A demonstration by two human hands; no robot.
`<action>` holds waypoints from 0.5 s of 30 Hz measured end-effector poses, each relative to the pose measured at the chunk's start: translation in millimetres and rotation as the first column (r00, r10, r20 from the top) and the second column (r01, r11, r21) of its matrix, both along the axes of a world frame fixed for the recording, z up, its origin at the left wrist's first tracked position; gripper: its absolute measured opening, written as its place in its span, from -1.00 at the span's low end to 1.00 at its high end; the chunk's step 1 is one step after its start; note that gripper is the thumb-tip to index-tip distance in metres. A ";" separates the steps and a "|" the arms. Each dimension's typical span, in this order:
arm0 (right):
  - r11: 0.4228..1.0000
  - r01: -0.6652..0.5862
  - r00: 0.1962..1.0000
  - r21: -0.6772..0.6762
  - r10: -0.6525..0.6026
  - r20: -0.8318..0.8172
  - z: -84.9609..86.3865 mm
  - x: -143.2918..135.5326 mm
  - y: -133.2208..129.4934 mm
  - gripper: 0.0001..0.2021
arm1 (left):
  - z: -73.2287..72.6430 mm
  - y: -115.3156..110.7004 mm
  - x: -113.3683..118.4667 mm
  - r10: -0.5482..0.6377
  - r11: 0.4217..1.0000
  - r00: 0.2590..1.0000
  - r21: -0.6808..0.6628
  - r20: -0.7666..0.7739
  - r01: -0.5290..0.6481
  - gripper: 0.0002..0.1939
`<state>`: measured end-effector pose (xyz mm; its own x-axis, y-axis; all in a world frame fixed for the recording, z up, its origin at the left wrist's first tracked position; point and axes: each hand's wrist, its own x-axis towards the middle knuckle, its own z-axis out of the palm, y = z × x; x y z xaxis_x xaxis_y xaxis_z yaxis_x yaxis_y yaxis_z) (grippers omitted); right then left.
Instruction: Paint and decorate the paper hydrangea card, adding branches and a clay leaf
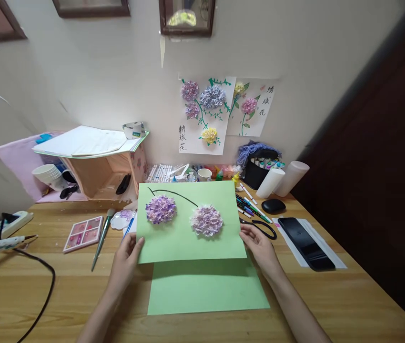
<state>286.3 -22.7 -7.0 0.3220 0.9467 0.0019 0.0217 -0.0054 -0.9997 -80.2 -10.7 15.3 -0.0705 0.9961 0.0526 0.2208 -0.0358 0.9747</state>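
Between both hands a sheet of green paper (184, 250) is held up, tilted toward me. My left hand (128, 252) pinches its lower left edge, thumb in front. My right hand (258, 243) grips the lower right edge the same way. A purple paper-petal flower (160, 209) is stuck on the left of the sheet, and a paler lilac one (207, 221) sits right of centre. A black drawn line (174, 192) curves from the upper left down to the lilac flower. Below, a second green sheet (207, 290) lies flat on the table, its far part hidden.
At left are a glue gun (2, 247), its black cord (47, 295), a pink palette (83, 233) and a brush (102, 238). Scissors (265, 228), markers (250, 207), a mouse (273, 206) and a phone (306, 243) lie right. Flower pictures (206, 119) hang on the wall.
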 end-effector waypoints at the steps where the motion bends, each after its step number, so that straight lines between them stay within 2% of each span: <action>1: 0.999 0.003 1.000 0.033 -0.003 0.002 6.3 1.0 7.7 -0.57 | 6.4 9.1 3.2 -0.002 0.999 1.000 0.034 0.028 0.001 -0.65; 5: 0.992 -0.030 0.999 0.120 0.031 -0.008 33.5 4.2 32.5 -0.61 | 29.8 38.1 18.3 0.002 0.995 0.988 0.101 0.157 -0.018 -0.61; 8: 0.989 -0.101 0.992 0.111 0.108 -0.058 47.8 6.1 39.5 -0.60 | 37.8 44.8 25.2 -0.004 0.995 0.978 0.094 0.208 -0.016 -0.58; 10: 0.988 -0.121 0.987 0.099 0.130 -0.092 52.0 7.3 39.9 -0.59 | 38.1 43.1 25.9 0.002 0.998 0.968 0.061 0.251 -0.018 -0.57; 12: 0.992 -0.081 0.986 0.093 0.094 -0.137 52.7 7.7 38.7 -0.58 | 35.3 39.0 26.3 0.030 0.999 0.952 0.010 0.305 -0.034 -0.59; 15: 0.996 -0.002 0.972 0.094 0.024 -0.234 52.0 2.8 36.6 -0.57 | 26.8 32.6 38.2 0.078 0.990 0.878 -0.140 0.472 -0.013 -0.65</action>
<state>289.1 13.9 45.1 0.3120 0.9500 0.0157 -0.2138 0.0863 -0.9731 -42.0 21.8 42.2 -0.1000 0.9869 -0.1267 -0.2721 0.0953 0.9575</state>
